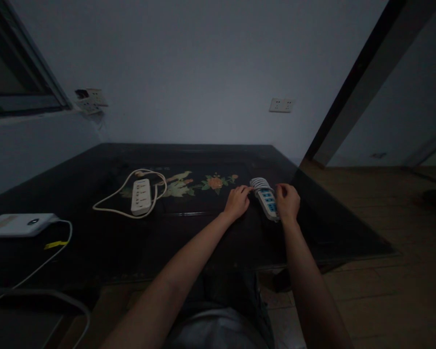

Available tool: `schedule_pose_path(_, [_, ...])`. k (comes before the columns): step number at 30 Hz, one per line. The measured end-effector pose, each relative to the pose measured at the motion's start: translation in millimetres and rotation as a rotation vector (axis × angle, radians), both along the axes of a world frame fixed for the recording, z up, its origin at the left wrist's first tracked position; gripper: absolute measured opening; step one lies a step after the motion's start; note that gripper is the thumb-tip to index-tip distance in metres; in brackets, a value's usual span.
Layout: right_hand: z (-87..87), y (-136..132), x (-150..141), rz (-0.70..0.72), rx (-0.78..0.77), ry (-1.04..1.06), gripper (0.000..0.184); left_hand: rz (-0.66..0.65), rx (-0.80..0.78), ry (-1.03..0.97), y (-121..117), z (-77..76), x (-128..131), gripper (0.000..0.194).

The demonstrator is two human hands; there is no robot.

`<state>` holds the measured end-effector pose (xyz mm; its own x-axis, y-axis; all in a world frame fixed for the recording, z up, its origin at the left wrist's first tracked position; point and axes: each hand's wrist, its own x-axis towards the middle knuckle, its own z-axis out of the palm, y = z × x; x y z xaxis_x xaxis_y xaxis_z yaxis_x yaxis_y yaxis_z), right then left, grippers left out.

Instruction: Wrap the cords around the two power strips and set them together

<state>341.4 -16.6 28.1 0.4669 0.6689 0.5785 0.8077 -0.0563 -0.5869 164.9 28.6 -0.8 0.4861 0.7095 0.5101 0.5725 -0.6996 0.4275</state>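
Observation:
On the dark tabletop lies a power strip (269, 204) with blue socket faces, slanting away from me. Its white cord (260, 183) is bundled in several loops at the far end. My left hand (237, 201) rests on the table left of the strip, its thumb and forefinger pinched at the left edge of the bundle. To the right, my right hand (288, 201) is closed with curled fingers, thumb and forefinger together beside the cord bundle. Whatever sits between those fingertips is too small and dark to make out.
A second white power strip (141, 196) lies left with its cord looped loosely around it. Further left are a white device (22, 225) with a cable and a yellow tag (55, 245). Wall sockets (281, 105) sit behind the table (210, 252).

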Motion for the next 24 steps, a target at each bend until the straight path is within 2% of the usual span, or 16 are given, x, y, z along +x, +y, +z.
schedule_pose_path(5, [2.8, -0.7, 0.2, 0.067, 0.112, 0.001, 0.036, -0.002, -0.062, -0.137, 4.1, 5.1, -9.4, 0.038])
schedule_pose_path(9, [3.4, -0.8, -0.3, 0.122, 0.189, -0.032, 0.035, -0.028, -0.041, -0.155, 6.4, 18.3, -46.9, 0.034])
schedule_pose_path(11, [2.8, -0.3, -0.6, 0.151, 0.211, -0.057, 0.034, -0.027, -0.003, -0.193, 5.4, 28.8, -80.1, 0.033])
schedule_pose_path(14, [2.7, 0.3, -3.0, 0.192, 0.24, -0.083, 0.032, 0.081, 0.06, -0.279, 2.3, 46.4, -144.1, 0.032])
schedule_pose_path(16, [5.0, -0.1, -8.5, 0.234, 0.261, -0.089, 0.031, 0.198, 0.092, -0.332, 2.1, 55.9, -192.0, 0.032])
schedule_pose_path(18, [10.1, -1.1, -19.4, 0.312, 0.262, -0.082, 0.031, 0.396, 0.087, -0.36, 5.3, 60.7, -239.9, 0.031])
schedule_pose_path(19, [13.4, -1.6, -27.3, 0.364, 0.252, -0.071, 0.03, 0.546, 0.067, -0.358, 8.1, 60.7, -262.5, 0.031])
schedule_pose_path(20, [17.0, -2.0, -37.1, 0.421, 0.232, -0.05, 0.03, 0.623, 0.049, -0.352, 11.5, 59.0, -283.3, 0.032])
schedule_pose_path(22, [23.9, -1.7, -62.1, 0.556, 0.155, 0.025, 0.03, 0.725, -0.006, -0.314, 18.7, 51.2, -317.7, 0.031])
schedule_pose_path(24, [28.6, 1.0, -94.2, 0.718, 0.02, 0.137, 0.03, 0.804, -0.1, -0.239, 24.9, 39.5, -339.9, 0.028])
